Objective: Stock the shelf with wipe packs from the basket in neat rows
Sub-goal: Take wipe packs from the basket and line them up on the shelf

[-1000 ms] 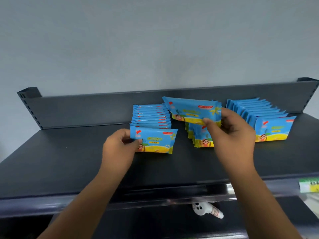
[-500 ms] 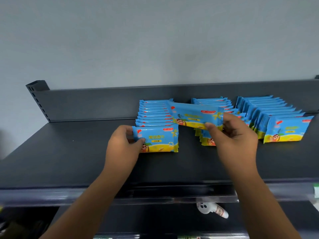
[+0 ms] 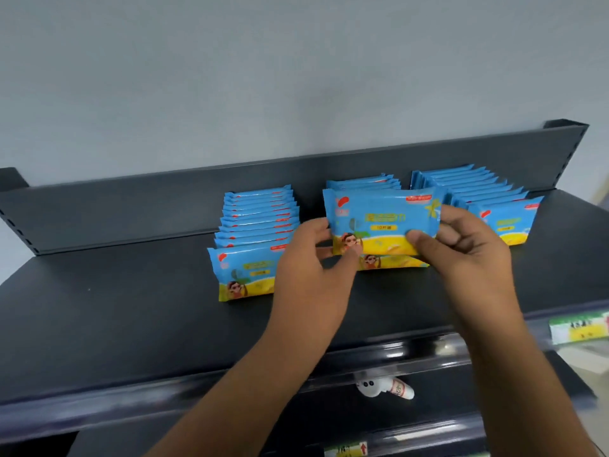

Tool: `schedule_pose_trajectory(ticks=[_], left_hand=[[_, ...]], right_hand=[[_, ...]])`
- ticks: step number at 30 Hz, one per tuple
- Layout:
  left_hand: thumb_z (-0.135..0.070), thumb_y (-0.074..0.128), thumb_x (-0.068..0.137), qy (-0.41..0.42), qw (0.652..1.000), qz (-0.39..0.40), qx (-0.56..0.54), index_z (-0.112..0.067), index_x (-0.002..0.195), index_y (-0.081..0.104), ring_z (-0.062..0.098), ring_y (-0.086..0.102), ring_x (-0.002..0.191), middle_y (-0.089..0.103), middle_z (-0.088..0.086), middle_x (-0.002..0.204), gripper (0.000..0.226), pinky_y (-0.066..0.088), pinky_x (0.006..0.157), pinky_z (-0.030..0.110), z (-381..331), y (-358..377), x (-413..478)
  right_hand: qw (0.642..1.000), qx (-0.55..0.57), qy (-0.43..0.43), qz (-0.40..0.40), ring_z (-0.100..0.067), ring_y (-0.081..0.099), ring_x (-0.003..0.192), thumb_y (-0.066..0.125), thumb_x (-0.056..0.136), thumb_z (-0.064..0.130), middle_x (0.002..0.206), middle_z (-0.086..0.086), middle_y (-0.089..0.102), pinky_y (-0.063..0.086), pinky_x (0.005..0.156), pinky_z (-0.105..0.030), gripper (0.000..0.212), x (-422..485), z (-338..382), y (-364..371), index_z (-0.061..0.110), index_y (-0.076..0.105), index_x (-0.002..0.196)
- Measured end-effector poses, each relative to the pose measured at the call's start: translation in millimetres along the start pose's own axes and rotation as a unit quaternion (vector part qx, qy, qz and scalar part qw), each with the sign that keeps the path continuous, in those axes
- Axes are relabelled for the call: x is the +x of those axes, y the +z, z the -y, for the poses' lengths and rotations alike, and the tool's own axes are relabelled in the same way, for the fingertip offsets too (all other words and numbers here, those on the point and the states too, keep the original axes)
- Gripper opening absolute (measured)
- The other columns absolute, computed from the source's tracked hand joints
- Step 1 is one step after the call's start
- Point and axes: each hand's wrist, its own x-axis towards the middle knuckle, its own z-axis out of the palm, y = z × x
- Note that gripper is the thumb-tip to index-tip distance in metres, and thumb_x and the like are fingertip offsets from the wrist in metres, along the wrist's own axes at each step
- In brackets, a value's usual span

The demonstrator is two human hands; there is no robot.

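Note:
Three rows of blue and yellow wipe packs stand on the dark shelf (image 3: pixel 125 311): a left row (image 3: pixel 258 222), a middle row (image 3: pixel 362 183) and a right row (image 3: pixel 474 188). I hold one wipe pack (image 3: pixel 384 219) upright over the front of the middle row. My right hand (image 3: pixel 461 249) grips its right end, thumb on the front. My left hand (image 3: pixel 313 268) pinches its lower left corner. The front pack of the left row (image 3: pixel 244 275) stands free beside my left wrist. The basket is out of view.
The shelf's back panel (image 3: pixel 164 206) rises behind the rows. A price strip with a green label (image 3: pixel 576 328) runs along the front edge. A small white bottle (image 3: pixel 385 387) lies on the shelf below. Bare shelf extends to the left of the rows.
My left hand has let go of the left row's front pack and moved right to the held pack. The pack has turned upright, facing me, over the middle row.

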Motion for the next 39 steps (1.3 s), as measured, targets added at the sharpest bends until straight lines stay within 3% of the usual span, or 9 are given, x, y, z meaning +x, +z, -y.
schedule_pose_trajectory(ticks=[3,9,15,18,22,25,29,35,39], left_hand=[[-0.025,0.076,0.09,-0.008,0.999,-0.025,0.029,-0.031,0.1,0.062,-0.004,0.064,0.09,0.068,-0.016,0.097,0.018,0.051,0.071,0.012,7.6,20.1,14.4],[-0.025,0.073,0.09,-0.052,0.991,-0.006,0.126,-0.025,0.082,0.066,0.007,0.064,0.08,0.067,-0.008,0.083,0.01,0.05,0.069,0.027,33.8,47.3,31.2],[-0.022,0.077,0.084,-0.153,0.988,-0.018,0.033,-0.026,0.08,0.07,0.019,0.072,0.085,0.073,-0.001,0.085,0.01,0.061,0.079,0.048,51.3,50.8,42.6],[-0.02,0.078,0.085,-0.163,0.987,-0.012,0.012,-0.023,0.084,0.071,0.018,0.071,0.088,0.073,-0.001,0.088,0.008,0.061,0.083,0.046,52.3,50.3,45.9],[-0.028,0.073,0.09,-0.096,0.991,0.004,0.09,-0.022,0.109,0.066,0.01,0.065,0.103,0.068,-0.01,0.107,0.021,0.05,0.08,0.018,39.0,44.3,30.1],[-0.036,0.063,0.097,0.095,0.96,-0.013,0.264,-0.017,0.138,0.056,0.011,0.045,0.137,0.055,-0.005,0.142,0.045,0.038,0.11,0.024,28.9,27.9,8.0],[-0.043,0.053,0.1,0.231,0.879,-0.071,0.412,-0.009,0.142,0.057,0.03,0.03,0.152,0.048,0.009,0.155,0.054,0.031,0.12,0.048,35.4,-17.3,-17.0],[-0.05,0.045,0.099,0.09,0.85,-0.163,0.493,-0.007,0.141,0.057,0.034,0.024,0.153,0.045,0.011,0.157,0.061,0.034,0.115,0.059,69.4,-143.4,-76.9],[-0.053,0.042,0.098,-0.041,0.818,-0.217,0.53,-0.008,0.143,0.054,0.035,0.014,0.156,0.039,0.013,0.16,0.065,0.023,0.123,0.052,90.2,-230.6,-146.9]], right_hand=[[0.998,-0.034,0.03,-0.045,-0.016,0.076,0.093,0.074,0.088,-0.003,0.091,0.003,0.081,0.06,0.084,-0.029,0.026,7.4,-4.4,-20.7,0.016,0.064,0.101],[0.944,-0.318,0.055,-0.069,-0.016,0.066,0.085,0.087,0.078,0.019,0.088,0.002,0.071,0.051,0.076,-0.031,0.024,22.0,-27.0,-48.8,0.019,0.064,0.083],[0.906,-0.41,0.096,-0.044,-0.013,0.067,0.096,0.087,0.076,0.037,0.095,0.013,0.073,0.053,0.087,-0.034,0.031,29.3,-29.2,-46.3,0.028,0.075,0.104],[0.885,-0.452,0.102,-0.034,-0.015,0.066,0.102,0.083,0.076,0.048,0.1,0.016,0.072,0.055,0.092,-0.043,0.035,27.3,-26.3,-46.2,0.033,0.073,0.106],[0.871,-0.483,0.065,-0.066,-0.025,0.06,0.117,0.076,0.086,0.045,0.126,0.0,0.068,0.05,0.091,-0.039,0.052,17.0,-15.9,-39.7,0.023,0.063,0.132],[0.863,-0.487,-0.082,-0.111,-0.029,0.055,0.124,0.067,0.094,0.042,0.128,-0.007,0.066,0.048,0.098,-0.043,0.048,-2.6,-6.9,-16.1,0.014,0.061,0.133],[0.873,-0.455,-0.177,0.018,-0.027,0.045,0.142,0.054,0.098,0.047,0.142,-0.005,0.061,0.038,0.116,-0.045,0.051,-24.2,-3.2,41.7,0.015,0.06,0.137],[0.855,-0.4,-0.24,0.226,-0.025,0.044,0.145,0.048,0.099,0.048,0.145,-0.003,0.059,0.029,0.121,-0.049,0.054,-82.3,-10.7,158.2,0.015,0.059,0.14],[0.843,-0.341,-0.251,0.331,-0.023,0.042,0.147,0.048,0.1,0.046,0.149,-0.003,0.056,0.03,0.122,-0.044,0.052,-143.6,-18.5,232.2,0.016,0.057,0.142]])
